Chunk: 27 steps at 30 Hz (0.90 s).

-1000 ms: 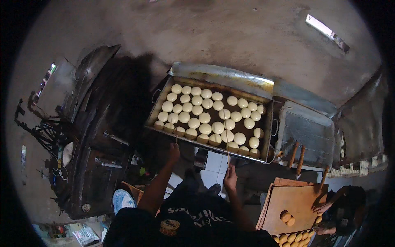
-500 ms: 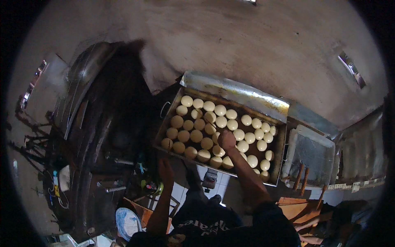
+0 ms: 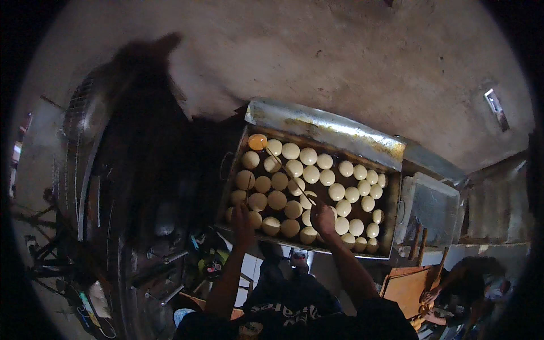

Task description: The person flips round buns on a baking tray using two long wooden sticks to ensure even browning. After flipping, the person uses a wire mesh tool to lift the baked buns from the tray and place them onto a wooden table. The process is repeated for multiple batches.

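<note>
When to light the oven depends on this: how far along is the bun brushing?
Done: one corner bun looks glossy orange. In hand: the right hand holds a stick reaching toward it; the left hand is at the tray rim. Left: the other buns look pale, unbrushed.

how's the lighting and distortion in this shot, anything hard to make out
Head view: dim overall; the pale dough balls in the tray stand out, its metal rim catching glare; the left side is deep shadow; fisheye bends the edges; both hands are dark.
</note>
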Each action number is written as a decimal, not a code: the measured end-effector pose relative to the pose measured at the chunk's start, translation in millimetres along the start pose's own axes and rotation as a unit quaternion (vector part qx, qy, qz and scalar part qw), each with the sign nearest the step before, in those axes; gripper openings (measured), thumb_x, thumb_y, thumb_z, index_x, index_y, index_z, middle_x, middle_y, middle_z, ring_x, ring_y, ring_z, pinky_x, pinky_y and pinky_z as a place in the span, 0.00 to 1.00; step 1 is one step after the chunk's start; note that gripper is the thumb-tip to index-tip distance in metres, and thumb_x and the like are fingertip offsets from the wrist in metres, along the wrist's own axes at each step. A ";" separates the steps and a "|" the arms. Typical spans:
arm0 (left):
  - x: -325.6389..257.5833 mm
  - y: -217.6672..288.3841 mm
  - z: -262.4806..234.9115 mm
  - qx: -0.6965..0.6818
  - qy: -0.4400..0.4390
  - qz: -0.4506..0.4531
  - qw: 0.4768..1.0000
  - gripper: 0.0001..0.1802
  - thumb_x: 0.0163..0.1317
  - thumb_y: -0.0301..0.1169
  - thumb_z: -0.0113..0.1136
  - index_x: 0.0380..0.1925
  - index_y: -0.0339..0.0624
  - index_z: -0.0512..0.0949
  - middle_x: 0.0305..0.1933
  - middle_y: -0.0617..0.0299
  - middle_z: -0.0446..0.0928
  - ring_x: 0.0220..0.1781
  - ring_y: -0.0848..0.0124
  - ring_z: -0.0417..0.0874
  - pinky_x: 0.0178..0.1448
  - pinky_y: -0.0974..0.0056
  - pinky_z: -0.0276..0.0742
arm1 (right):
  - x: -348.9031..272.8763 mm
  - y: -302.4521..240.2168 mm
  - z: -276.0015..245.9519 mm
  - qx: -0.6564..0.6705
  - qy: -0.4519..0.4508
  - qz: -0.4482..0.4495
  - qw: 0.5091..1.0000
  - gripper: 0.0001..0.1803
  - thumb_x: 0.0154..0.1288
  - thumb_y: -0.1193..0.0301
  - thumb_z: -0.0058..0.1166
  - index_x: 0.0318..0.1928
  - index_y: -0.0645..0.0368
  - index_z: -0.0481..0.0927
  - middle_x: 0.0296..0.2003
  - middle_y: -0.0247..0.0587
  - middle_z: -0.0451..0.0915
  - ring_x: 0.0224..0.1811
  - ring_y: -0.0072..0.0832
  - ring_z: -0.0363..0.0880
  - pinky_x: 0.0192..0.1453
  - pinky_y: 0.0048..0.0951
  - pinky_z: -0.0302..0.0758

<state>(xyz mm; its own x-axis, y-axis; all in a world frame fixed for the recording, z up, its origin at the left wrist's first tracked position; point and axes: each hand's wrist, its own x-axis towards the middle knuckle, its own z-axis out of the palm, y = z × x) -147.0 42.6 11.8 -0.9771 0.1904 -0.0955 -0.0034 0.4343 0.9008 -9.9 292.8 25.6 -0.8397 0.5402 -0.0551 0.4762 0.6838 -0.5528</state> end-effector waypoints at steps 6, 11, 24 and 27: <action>85.5 -5.1 49.8 0.138 -0.033 0.099 0.985 0.16 0.74 0.33 0.48 0.54 0.33 0.73 0.51 0.39 0.79 0.53 0.42 0.80 0.55 0.45 0.76 | -9.4 15.0 -32.0 -0.021 0.065 0.011 0.998 0.18 0.71 0.70 0.47 0.57 0.46 0.82 0.38 0.54 0.85 0.36 0.53 0.85 0.36 0.51 0.80; 162.7 -21.0 97.4 0.169 -0.037 0.201 0.964 0.16 0.71 0.31 0.50 0.52 0.32 0.76 0.48 0.38 0.80 0.51 0.43 0.82 0.54 0.46 0.78 | 8.1 0.3 -41.1 -0.125 0.029 0.023 0.991 0.21 0.66 0.74 0.49 0.57 0.45 0.82 0.42 0.50 0.87 0.37 0.47 0.87 0.37 0.45 0.83; 186.8 -41.4 116.1 0.236 -0.103 0.170 0.951 0.15 0.69 0.33 0.51 0.46 0.30 0.76 0.45 0.34 0.79 0.49 0.40 0.82 0.52 0.41 0.78 | 2.4 -0.4 -47.2 -0.099 0.059 0.006 0.993 0.22 0.67 0.74 0.46 0.57 0.44 0.83 0.35 0.51 0.85 0.34 0.48 0.86 0.33 0.46 0.81; 162.1 -38.7 110.4 0.236 -0.112 0.178 0.949 0.15 0.68 0.33 0.53 0.44 0.29 0.76 0.45 0.35 0.80 0.47 0.40 0.83 0.50 0.42 0.79 | -23.3 12.6 -58.2 -0.143 -0.026 0.026 0.989 0.21 0.66 0.74 0.46 0.56 0.45 0.83 0.34 0.51 0.85 0.33 0.47 0.86 0.31 0.45 0.81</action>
<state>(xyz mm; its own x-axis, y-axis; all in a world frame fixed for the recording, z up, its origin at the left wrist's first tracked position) -281.7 153.9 -85.4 -0.8287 0.5580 0.0444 0.4656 0.6430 0.6082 30.9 317.4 68.3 -0.8203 0.5584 -0.1239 0.5681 0.7702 -0.2901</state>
